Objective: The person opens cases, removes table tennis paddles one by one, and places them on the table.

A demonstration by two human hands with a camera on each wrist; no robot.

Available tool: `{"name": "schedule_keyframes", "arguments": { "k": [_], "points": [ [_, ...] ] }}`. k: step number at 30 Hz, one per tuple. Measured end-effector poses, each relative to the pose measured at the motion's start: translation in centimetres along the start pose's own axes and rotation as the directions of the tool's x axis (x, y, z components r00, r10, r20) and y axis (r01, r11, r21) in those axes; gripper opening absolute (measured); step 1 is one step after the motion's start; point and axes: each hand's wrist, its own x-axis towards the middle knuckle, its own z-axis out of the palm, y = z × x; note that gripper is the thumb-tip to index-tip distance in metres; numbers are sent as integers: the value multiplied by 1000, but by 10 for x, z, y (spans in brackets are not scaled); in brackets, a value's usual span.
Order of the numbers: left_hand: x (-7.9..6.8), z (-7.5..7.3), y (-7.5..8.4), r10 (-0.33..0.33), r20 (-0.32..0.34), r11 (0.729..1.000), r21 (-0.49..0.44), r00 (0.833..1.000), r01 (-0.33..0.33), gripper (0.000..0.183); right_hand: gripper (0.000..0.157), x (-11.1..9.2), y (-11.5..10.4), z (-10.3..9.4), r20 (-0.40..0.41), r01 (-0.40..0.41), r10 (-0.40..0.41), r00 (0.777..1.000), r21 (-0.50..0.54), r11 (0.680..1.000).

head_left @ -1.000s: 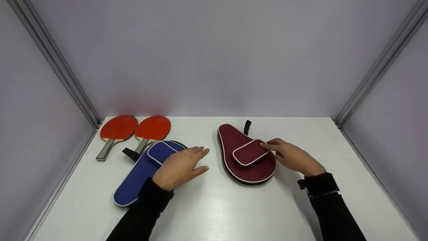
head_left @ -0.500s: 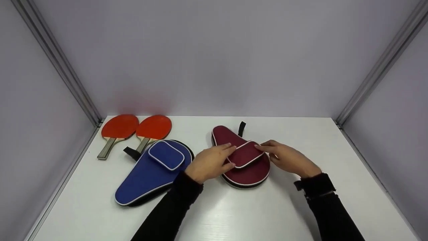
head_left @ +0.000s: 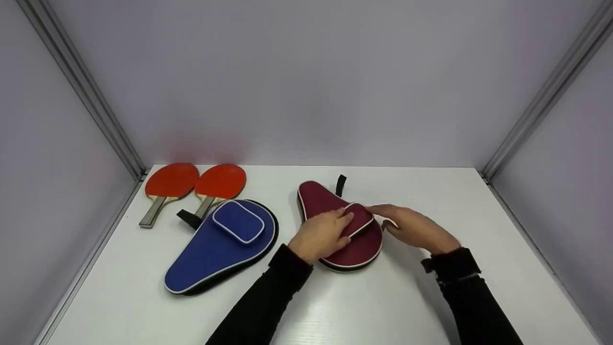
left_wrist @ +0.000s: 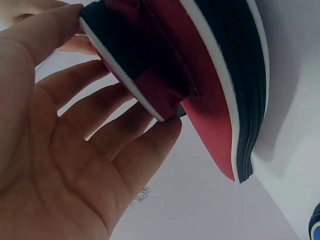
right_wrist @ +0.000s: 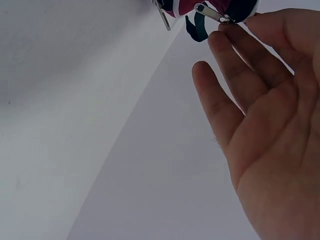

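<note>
A maroon table tennis paddle case point(head_left: 354, 255) with white piping lies flat on the table, its narrow end pointing away. My left hand point(head_left: 322, 235) holds the raised front pocket point(head_left: 365, 216) from the left; the left wrist view has the thumb on one pocket edge and the fingers along the opposite edge. At the pocket's right corner, my right hand point(head_left: 417, 231) pinches with thumb and fingers. A metal zipper pull point(right_wrist: 212, 12) shows beside the right fingertips in the right wrist view. The exact finger contact there is partly cut off.
A blue paddle case point(head_left: 206, 261) lies to the left. Behind it are two red paddles point(head_left: 172, 179) with wooden handles, one handle partly covered by the blue case. A black strap point(head_left: 340, 185) sticks out behind the maroon case. Grey walls point(head_left: 306, 86) enclose the white table.
My left hand has moved right from above the blue case onto the maroon case's pocket. The maroon case has shifted slightly left, with my right hand staying at its pocket corner.
</note>
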Motion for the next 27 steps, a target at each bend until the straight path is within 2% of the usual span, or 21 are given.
{"name": "schedule_keyframes", "arguments": {
  "k": [7, 13, 14, 15, 19, 21, 22, 24, 27],
  "points": [
    [-1, 2, 3, -21, -2, 1000, -4, 1000, 21, 62, 54, -1, 5, 1, 15, -102, 102, 995, -6, 995],
    [1, 5, 1, -16, -20, 1000, -16, 1000, 16, 61, 43, -1, 11, 3, 39, -146, 147, 988, -37, 989],
    [1, 6, 1, -15, -24, 1000, -20, 1000, 15, 61, 41, -1, 12, 4, 42, -141, 143, 989, -47, 989],
    [6, 20, -6, -6, -44, 1000, -15, 999, 6, 63, 39, -1, 13, 5, 45, -137, 139, 989, -54, 989],
    [8, 23, -7, -4, -46, 1000, -20, 999, 3, 63, 27, 1, 16, 8, 43, -100, 104, 994, -79, 992],
    [8, 22, -6, -5, -45, 1000, -12, 999, 4, 64, 19, 3, 16, 11, 30, -77, 80, 996, -95, 992],
    [2, 8, 2, -15, -23, 1000, -19, 1000, 15, 62, 15, 4, 16, 12, 20, -65, 67, 998, -112, 992],
    [1, 6, 4, -21, -18, 1000, -10, 1000, 21, 63, 11, 5, 16, 14, 1, -48, 48, 999, -144, 988],
    [3, 9, 4, -21, -33, 1000, 14, 999, 21, 64, 12, 6, 16, 16, -22, -40, 36, 999, -190, 981]
  ]
}}
